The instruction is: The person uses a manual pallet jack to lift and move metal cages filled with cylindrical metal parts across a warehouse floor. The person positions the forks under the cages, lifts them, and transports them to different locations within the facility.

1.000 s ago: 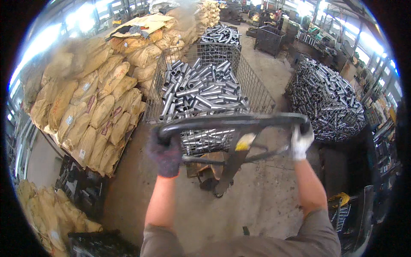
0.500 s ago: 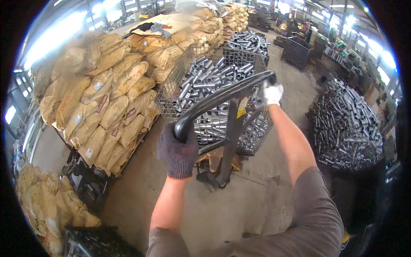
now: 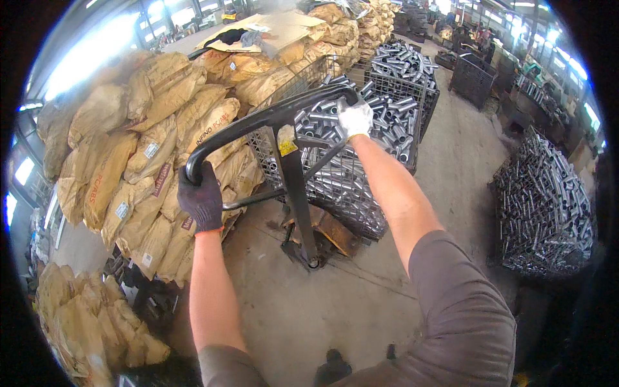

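Swung leftward, that black metal loop handle [image 3: 274, 114] sits gripped by dark-gloved left hand [image 3: 203, 198] and white-gloved right hand [image 3: 356, 119]; best steer evenly.

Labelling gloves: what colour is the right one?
White: the right glove, best seen in the head view.

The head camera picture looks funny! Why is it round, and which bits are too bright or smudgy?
Head view: the fisheye lens makes it round with black corners and bends straight edges; glare turns the upper-left windows white; a hazy smudge softens the upper-left sacks; the black handle looks fairly clear.
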### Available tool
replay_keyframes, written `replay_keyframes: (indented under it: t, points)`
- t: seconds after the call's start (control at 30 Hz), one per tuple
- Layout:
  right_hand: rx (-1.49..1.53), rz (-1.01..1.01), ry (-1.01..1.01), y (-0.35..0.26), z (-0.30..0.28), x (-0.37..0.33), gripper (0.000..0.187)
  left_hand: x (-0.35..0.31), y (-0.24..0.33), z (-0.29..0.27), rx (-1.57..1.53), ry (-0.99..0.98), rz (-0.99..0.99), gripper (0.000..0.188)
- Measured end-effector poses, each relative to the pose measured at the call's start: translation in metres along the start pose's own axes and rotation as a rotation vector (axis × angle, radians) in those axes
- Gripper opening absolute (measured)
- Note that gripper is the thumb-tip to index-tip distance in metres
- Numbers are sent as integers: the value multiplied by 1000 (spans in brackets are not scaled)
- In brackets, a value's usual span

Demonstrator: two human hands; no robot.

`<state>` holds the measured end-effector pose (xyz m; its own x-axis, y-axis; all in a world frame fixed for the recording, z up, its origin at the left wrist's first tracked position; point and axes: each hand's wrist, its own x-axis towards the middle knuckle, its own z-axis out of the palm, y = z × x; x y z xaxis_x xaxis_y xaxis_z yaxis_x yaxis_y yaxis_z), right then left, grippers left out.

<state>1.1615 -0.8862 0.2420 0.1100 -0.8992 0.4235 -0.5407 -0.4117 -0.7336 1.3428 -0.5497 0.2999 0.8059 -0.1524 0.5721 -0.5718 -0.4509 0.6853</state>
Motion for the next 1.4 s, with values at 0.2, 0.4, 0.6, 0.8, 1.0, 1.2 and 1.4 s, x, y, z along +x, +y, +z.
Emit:
replay_keyframes:
  t: [0.2,0.4,0.6,0.8,1.0,1.2,1.4]
  points:
    - [10,47,28,-19,74,25,38,106,-96,93,-138,-185,-41,13]
    - [136,88,69,-15,72,9,36,107,-100,91,-203,-207,-177,11]
    - [129,36,54,-13,46,-14,33,94,-96,72,-558,-325,-258,11]
    - [-150,-14,63,-42,8,-43,43,128,-115,94,-310,-496,-245,18]
    - [-174,-67,279,-78,-14,-102,24,176,-119,134,-752,-820,-251,12]
    - [-90,276,227,-88,-18,-107,26,173,-122,142,-822,-867,-255,12]
    - [-53,305,277,-96,-18,-110,27,178,-120,143,-721,-890,-204,14]
